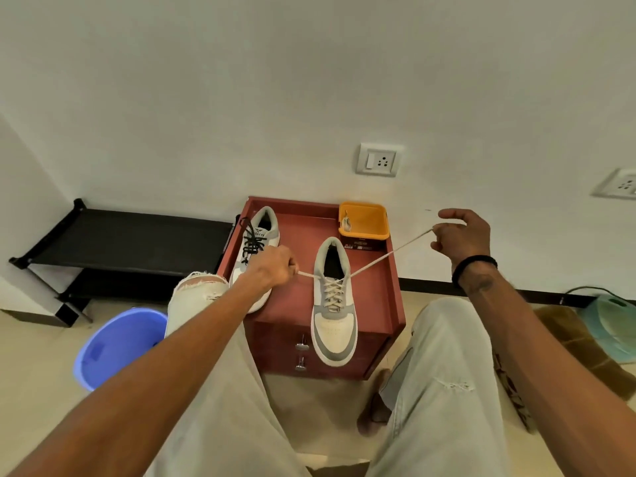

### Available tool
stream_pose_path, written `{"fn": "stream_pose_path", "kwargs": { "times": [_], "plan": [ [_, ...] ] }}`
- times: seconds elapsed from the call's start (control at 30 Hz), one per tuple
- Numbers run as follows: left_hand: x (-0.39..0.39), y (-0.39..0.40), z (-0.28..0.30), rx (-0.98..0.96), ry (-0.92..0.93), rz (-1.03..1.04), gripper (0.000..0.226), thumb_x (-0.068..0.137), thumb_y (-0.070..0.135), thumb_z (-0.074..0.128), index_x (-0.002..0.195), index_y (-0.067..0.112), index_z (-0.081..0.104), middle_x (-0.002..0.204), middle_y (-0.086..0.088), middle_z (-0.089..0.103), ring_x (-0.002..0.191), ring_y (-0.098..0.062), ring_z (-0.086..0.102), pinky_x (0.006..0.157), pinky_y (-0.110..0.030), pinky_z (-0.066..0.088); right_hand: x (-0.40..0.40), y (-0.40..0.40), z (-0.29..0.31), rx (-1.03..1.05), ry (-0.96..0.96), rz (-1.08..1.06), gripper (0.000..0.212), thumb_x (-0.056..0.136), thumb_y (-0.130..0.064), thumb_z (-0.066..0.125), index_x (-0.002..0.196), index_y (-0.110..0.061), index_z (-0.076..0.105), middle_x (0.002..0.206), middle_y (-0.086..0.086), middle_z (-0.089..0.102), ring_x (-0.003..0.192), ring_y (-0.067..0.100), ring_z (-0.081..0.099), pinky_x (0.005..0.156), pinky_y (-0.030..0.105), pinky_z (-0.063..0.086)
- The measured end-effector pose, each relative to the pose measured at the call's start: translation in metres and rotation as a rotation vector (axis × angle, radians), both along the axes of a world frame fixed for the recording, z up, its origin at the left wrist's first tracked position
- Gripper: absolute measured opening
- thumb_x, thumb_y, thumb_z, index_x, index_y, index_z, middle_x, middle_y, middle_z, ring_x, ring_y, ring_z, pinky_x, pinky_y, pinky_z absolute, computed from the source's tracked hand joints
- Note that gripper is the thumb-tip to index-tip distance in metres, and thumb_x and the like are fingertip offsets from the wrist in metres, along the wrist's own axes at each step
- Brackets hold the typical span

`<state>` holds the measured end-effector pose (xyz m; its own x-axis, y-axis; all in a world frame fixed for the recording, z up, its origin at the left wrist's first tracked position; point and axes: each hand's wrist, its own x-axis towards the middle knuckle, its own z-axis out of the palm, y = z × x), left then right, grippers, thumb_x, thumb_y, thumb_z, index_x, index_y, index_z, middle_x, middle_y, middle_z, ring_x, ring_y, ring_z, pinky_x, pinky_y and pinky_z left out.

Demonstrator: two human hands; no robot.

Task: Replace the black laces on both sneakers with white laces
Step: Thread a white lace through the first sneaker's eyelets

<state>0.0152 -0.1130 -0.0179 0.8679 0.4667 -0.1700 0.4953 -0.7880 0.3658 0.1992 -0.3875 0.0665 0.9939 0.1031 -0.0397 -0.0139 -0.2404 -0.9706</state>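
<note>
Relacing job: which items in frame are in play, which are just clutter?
In play:
- right sneaker, threaded with white lace
- left sneaker, black laces still in
- left hand and right hand, each pinching a lace end
- orange tub holding spare lace

Clutter:
- blue bucket
- black rack
- wall socket

Bare forearms, pale distressed jeans, one dark band at the wrist

Both arms are bare from the elbow down, no sleeves in view; the right hand [459, 235] carries a black band [473, 265] snug round its wrist, and just below that a dark tattoo [480, 284] marks the forearm, its design too blurred to read; the left hand [272, 266] wears nothing; the legs are in light, washed-out jeans [444, 390], frayed open in a ragged tear at the left knee [201, 282] and scuffed with a smaller worn patch on the right thigh; a bare foot [373, 413] shows low between the legs
</note>
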Motion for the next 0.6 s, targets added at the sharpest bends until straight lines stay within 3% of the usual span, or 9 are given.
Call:
{"fn": "stream_pose_path", "kwargs": {
  "times": [0.13,0.23,0.33,0.4,0.47,0.6],
  "plan": [
    [0.004,0.006,-0.013,0.006,0.041,0.015,0.015,0.096,0.028,0.062,0.1,0.021,0.075,0.099,0.0,0.075,0.095,-0.023,0.07,0.091,-0.046,0.057,0.001,-0.011,-0.019,-0.185,-0.04,-0.022,0.028,0.089,0.002,0.059,0.111,-0.014,0.067,0.091,0.008,0.067,0.078,0.023,0.065,0.08,0.042,0.061],
    [0.016,0.003,-0.016,0.003,-0.163,-0.021,0.015,0.096,0.025,0.062,0.099,0.018,0.075,0.093,-0.002,0.075,0.086,-0.021,0.069,0.082,-0.043,0.06,-0.007,-0.005,-0.042,-0.503,-0.162,0.112,0.024,0.086,-0.016,0.073,0.109,-0.02,0.066,0.114,0.012,0.064,0.094,0.025,0.065,0.086,0.036,0.054],
    [0.046,-0.009,-0.009,0.067,-0.236,-0.167,0.016,0.095,0.025,0.066,0.101,0.02,0.079,0.097,-0.002,0.077,0.087,-0.021,0.071,0.08,-0.043,0.06,-0.031,0.022,-0.067,-0.677,-0.176,0.343,0.051,0.076,-0.036,0.087,0.12,-0.026,0.063,0.128,0.012,0.052,0.111,0.03,0.06,0.101,0.045,0.052],
    [0.068,-0.022,-0.006,0.127,-0.092,-0.282,0.021,0.094,0.028,0.067,0.111,0.023,0.078,0.109,-0.003,0.076,0.096,-0.025,0.07,0.083,-0.041,0.058,-0.053,0.039,-0.083,-0.695,-0.144,0.484,0.077,0.07,-0.043,0.091,0.135,-0.03,0.054,0.138,0.01,0.045,0.125,0.028,0.051,0.109,0.045,0.046],
    [0.091,-0.033,-0.011,0.201,0.119,-0.34,0.025,0.093,0.03,0.068,0.114,0.019,0.074,0.111,-0.006,0.073,0.094,-0.028,0.069,0.075,-0.037,0.055,-0.069,0.053,-0.099,-0.66,-0.109,0.615,0.098,0.065,-0.044,0.094,0.147,-0.034,0.041,0.145,0.007,0.039,0.133,0.025,0.044,0.112,0.04,0.04],
    [0.117,-0.035,-0.018,0.183,0.38,-0.324,0.022,0.093,0.029,0.066,0.109,0.015,0.066,0.101,-0.007,0.066,0.083,-0.024,0.057,0.072,-0.036,0.05,-0.075,0.071,-0.114,-0.616,-0.075,0.754,0.111,0.063,-0.039,0.095,0.154,-0.034,0.031,0.146,0.004,0.039,0.133,0.025,0.043,0.108,0.038,0.039]
  ]
}}
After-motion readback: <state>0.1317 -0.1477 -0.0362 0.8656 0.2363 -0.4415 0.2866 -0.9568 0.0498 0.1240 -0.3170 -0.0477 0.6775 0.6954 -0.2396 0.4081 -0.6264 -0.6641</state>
